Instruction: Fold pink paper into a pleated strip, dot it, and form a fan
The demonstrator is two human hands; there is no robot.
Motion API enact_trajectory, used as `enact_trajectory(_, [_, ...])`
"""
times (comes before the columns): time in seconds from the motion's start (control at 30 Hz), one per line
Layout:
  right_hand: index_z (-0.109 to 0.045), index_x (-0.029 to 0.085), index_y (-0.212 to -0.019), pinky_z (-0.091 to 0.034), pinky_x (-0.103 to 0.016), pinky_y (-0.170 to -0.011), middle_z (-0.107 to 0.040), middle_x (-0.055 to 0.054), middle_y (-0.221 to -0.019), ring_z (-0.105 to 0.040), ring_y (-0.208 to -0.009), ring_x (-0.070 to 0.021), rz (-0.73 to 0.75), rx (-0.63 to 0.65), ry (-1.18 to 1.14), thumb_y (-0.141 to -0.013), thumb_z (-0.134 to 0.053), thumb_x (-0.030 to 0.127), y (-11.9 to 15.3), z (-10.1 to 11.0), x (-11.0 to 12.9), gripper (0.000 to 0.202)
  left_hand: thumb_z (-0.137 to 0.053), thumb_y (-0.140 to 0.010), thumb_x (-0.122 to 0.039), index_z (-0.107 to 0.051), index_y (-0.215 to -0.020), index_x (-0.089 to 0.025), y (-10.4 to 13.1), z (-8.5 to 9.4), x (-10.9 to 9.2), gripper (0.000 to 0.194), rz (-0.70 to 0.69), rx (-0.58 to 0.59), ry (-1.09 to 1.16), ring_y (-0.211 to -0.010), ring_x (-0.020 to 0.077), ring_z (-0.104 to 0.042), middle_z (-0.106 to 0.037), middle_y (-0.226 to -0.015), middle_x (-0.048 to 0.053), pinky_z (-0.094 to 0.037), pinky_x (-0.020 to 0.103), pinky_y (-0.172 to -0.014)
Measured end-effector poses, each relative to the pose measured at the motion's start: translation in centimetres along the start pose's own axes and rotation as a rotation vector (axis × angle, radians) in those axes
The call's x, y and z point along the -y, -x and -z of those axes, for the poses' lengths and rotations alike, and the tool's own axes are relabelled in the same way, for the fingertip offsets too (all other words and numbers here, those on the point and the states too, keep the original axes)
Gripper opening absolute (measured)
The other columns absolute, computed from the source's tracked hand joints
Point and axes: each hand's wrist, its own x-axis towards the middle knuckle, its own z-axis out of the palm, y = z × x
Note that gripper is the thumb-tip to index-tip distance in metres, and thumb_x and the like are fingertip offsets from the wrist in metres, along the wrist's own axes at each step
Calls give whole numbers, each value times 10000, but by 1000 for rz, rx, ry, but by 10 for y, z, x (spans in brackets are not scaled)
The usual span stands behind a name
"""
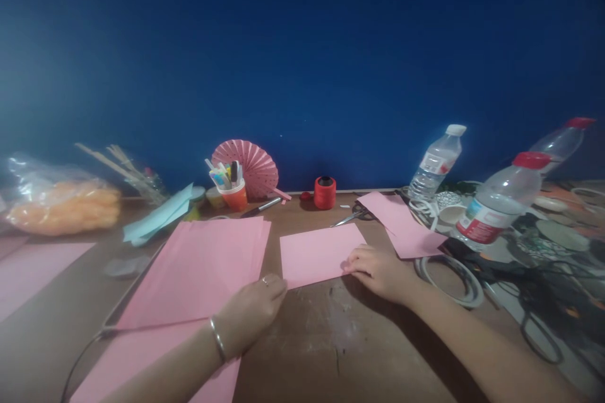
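Observation:
A pink rectangular sheet of paper (319,253) is held low over the brown table, or rests on it; I cannot tell which. My right hand (375,269) pinches its lower right corner between thumb and fingers. At the lower left corner is my left hand (262,305), closed on the edge, with a ring and a bracelet on it; its fingertips are partly hidden. A stack of larger pink sheets (203,271) lies under and left of my left hand. To the right, more cut pink paper (406,223) partly covers a pair of scissors (357,213).
At the back stand a pink pleated fan (248,167), a cup of pens (233,194) and a red thread spool (325,193). Plastic bottles (501,201), a tape-like ring (449,283) and cables crowd the right. A bag of orange items (63,204) and blue paper (158,217) lie left.

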Motion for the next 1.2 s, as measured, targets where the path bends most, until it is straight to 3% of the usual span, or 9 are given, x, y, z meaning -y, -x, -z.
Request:
enact_trajectory(0.1, [-563,171,-1066,-377,-349,-809,-587,-90,-1000,-495,-918,-205,4,-5,126,-831,-466,235,-1,-12,31,262,-365,-727,23,-550,-895,-142,2,2,-12,299,41,97,-20,-820,181,-485,-532,-911,61,-438,307,-725])
enact_trajectory(0.2, [-425,142,-1218,-349,-386,-866,-506,-126,-1130,-434,-1009,-263,-1,4,86,-680,-611,483,-4,-24,60,663,-386,-723,-9,-555,-858,-130,-5,3,-23,248,102,129,-56,-775,197,-477,-521,-872,69,-446,330,-686])
enact_trajectory(0.33, [-404,160,-1229,-332,-363,-892,-476,-105,-1154,-409,-1038,-259,-24,55,20,-636,-620,536,-7,-24,72,735,-403,-790,-107,-522,-984,-127,-22,2,-35,229,65,33,-108,-818,219,-471,-518,-890,75,-446,358,-699])
enact_trajectory(0.5, [-445,182,-1186,-357,-351,-866,-501,-92,-1116,-445,-1006,-249,-104,65,-32,-606,-648,518,-6,-20,71,700,-443,-816,-210,-527,-987,-142,-32,-10,-43,202,39,-16,-127,-804,222,-488,-527,-872,73,-458,343,-648])
enact_trajectory(0.67, [-360,173,-1278,-308,-381,-949,-431,-125,-1264,-379,-1138,-280,-133,21,12,-626,-629,520,7,-20,58,786,-428,-818,-181,-409,-1192,-132,-24,-25,-42,379,100,-38,-110,-933,237,-481,-503,-1056,115,-481,339,-685])
enact_trajectory(0.8, [-297,188,-1324,-273,-417,-985,-351,-122,-1343,-320,-1206,-280,-190,67,65,-702,-542,533,31,-11,29,753,-436,-814,-180,-355,-1244,-145,-21,-24,-41,439,120,-3,-70,-1017,237,-451,-480,-1118,121,-487,326,-717])
enact_trajectory(0.93, [-300,186,-1326,-280,-448,-983,-343,-113,-1352,-338,-1201,-289,-273,29,167,-731,-480,562,52,-5,3,727,-443,-811,-189,-346,-1251,-133,-21,-20,-40,454,101,-5,-73,-1017,243,-451,-489,-1109,125,-491,326,-711])
enact_trajectory(1.03, [-338,160,-1305,-308,-458,-959,-384,-126,-1323,-373,-1169,-299,-329,-20,240,-747,-441,575,59,-6,-4,704,-441,-804,-175,-369,-1231,-124,-22,-19,-39,435,122,-15,-81,-994,239,-465,-504,-1080,114,-493,326,-712])
enact_trajectory(1.2, [-403,150,-1252,-313,-455,-944,-453,-127,-1259,-397,-1131,-292,-299,-73,288,-764,-442,541,57,-7,-1,627,-452,-803,-187,-431,-1161,-129,-15,-18,-38,363,177,-30,-101,-943,229,-485,-521,-1002,96,-477,334,-724])
